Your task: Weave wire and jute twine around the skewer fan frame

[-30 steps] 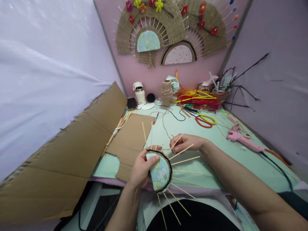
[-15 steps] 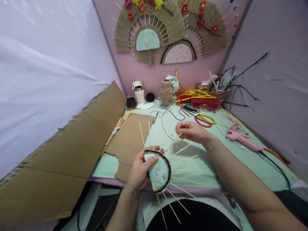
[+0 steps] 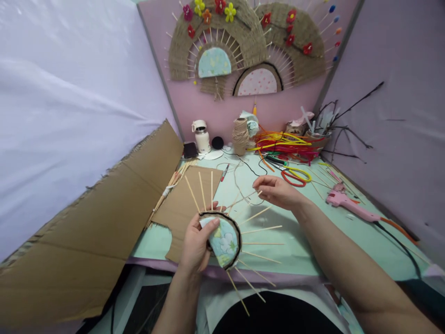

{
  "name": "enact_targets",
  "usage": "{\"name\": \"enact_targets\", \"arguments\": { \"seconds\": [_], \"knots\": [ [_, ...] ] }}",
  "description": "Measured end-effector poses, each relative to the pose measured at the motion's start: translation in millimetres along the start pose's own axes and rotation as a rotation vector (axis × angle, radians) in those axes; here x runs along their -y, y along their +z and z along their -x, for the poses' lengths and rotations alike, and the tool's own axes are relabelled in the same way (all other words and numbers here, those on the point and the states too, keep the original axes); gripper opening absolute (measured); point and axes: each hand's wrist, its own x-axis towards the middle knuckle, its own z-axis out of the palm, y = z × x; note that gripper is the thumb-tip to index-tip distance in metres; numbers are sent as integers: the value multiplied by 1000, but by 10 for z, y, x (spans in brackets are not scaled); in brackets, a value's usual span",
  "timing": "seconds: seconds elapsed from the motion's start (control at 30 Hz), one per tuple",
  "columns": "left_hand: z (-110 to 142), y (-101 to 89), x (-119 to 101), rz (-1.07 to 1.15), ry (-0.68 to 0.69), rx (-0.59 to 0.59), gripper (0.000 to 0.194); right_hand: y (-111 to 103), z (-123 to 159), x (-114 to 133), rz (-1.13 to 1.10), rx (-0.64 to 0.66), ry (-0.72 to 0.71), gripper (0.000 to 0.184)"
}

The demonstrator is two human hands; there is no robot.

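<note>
Pale green tabletop (image 3: 299, 255) spans my feed. Near centre, the left hand (image 3: 193, 241) clasps a blue floral half-disc (image 3: 225, 242) with pale wooden spokes (image 3: 212, 190), now turned farther left; thin beige twine (image 3: 239, 200) has straightened toward the right hand (image 3: 278, 191), apparently pinching it, so the strand looks tensioned.
</note>
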Motion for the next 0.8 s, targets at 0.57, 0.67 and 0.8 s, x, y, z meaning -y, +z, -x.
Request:
{"name": "enact_targets", "arguments": {
  "seconds": [0.57, 0.67, 0.8],
  "knots": [
    [-92, 177, 103, 201, 111, 20, 55, 93, 46, -22, 369, 358, 232, 28],
    [-127, 169, 126, 246, 129, 34, 55, 78, 45, 3, 370, 311, 178, 26],
    [-151, 149, 171, 302, 143, 65, 52, 45, 38, 7, 352, 305, 161, 25]
  ]
}}
